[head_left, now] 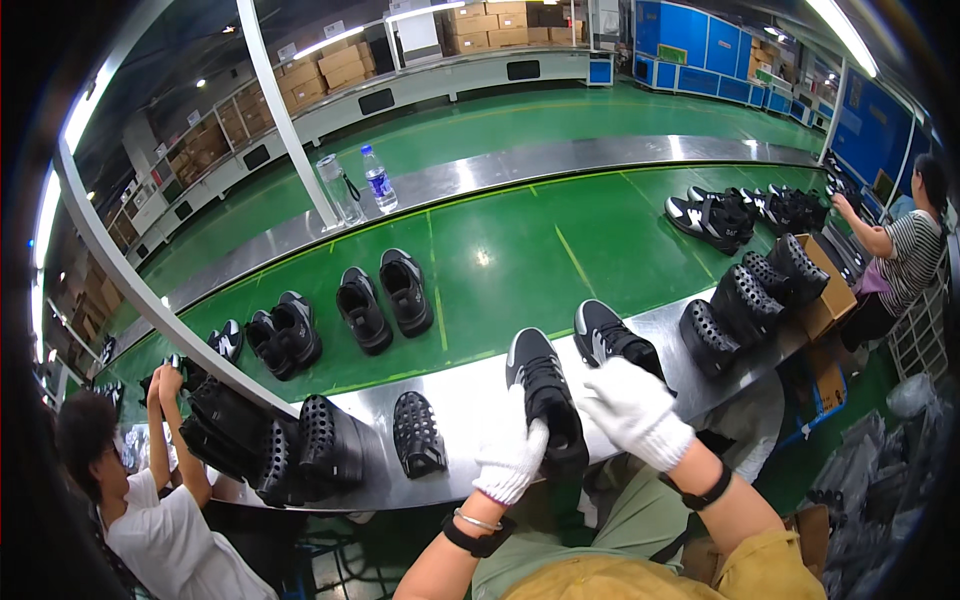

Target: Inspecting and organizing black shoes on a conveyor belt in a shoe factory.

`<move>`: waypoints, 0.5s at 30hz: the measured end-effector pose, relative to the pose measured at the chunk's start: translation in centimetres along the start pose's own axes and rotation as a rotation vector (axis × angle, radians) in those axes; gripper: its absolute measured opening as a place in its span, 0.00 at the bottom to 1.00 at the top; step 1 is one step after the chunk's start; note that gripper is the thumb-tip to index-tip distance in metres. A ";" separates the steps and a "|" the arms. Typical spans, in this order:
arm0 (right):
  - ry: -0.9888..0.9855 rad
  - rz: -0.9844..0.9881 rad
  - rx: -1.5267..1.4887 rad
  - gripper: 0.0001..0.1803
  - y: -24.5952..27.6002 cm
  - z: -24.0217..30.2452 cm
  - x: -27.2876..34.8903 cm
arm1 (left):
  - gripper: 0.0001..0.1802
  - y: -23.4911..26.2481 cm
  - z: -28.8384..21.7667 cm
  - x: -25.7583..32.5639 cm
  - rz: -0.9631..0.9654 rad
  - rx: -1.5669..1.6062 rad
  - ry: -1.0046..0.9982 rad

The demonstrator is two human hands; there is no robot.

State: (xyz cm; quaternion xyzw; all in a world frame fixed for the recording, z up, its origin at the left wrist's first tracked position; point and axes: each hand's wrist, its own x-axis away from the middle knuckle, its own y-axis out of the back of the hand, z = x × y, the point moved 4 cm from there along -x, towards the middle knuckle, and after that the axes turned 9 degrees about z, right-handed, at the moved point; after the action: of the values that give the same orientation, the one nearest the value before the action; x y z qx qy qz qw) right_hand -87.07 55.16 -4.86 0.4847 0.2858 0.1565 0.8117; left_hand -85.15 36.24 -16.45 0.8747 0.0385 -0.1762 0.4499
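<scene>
My left hand (511, 455), in a white knitted glove, grips a black sneaker (540, 372) with a silver-grey toe. Its thumb lies at the collar, and the other fingers are hidden along the shoe's left side. My right hand (636, 412), also gloved, is over the steel ledge beside the heel of a second matching sneaker (606, 332). Its fingers are loosely apart and point toward the first shoe; nothing shows in them. Both shoes have their toes facing away from me. A black perforated shoe-shaped piece (417, 432) lies left of my left hand.
Stacked perforated black pieces stand at left (331, 445) and right (748, 300). Sneaker pairs (383, 300) rest on the green belt (490, 262). Beyond stand a water bottle (379, 182) and clear flask (340, 192). Co-workers sit left (165, 520) and stand right (910, 250), by a cardboard box (832, 300).
</scene>
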 end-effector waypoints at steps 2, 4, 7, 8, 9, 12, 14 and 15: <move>-0.151 0.011 0.062 0.17 2.5 -0.7 2.4 | 0.34 -0.2 0.4 0.1 0.032 -0.012 0.027; -0.337 0.110 0.072 0.26 3.9 -2.0 4.6 | 0.34 -0.5 0.4 -0.5 0.061 -0.023 0.056; -0.382 0.359 0.032 0.33 3.2 -3.5 5.9 | 0.34 -1.2 -0.7 -2.7 0.100 -0.064 0.045; -0.370 0.397 0.001 0.37 2.9 -3.8 5.9 | 0.34 -1.6 -1.5 -3.6 0.100 -0.075 0.025; -0.331 0.417 -0.009 0.37 2.5 -3.9 5.6 | 0.34 -2.2 -2.1 -4.5 0.162 -0.080 0.059; -0.259 0.526 -0.018 0.37 1.2 -3.6 4.2 | 0.32 -3.5 -4.7 -6.6 0.148 -0.124 0.027; -0.242 0.564 0.140 0.32 0.6 -3.2 2.7 | 0.32 -4.0 -4.7 -6.8 0.191 0.065 0.079; -0.222 0.596 0.161 0.27 0.2 -3.2 1.7 | 0.32 -3.9 -4.6 -6.6 0.155 0.174 0.059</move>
State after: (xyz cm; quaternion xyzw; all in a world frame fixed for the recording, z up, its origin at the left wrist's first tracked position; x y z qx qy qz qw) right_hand -87.63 58.40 -6.36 0.6237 0.0526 0.3103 0.7155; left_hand -90.97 42.82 -14.79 0.9156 -0.0315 -0.1179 0.3832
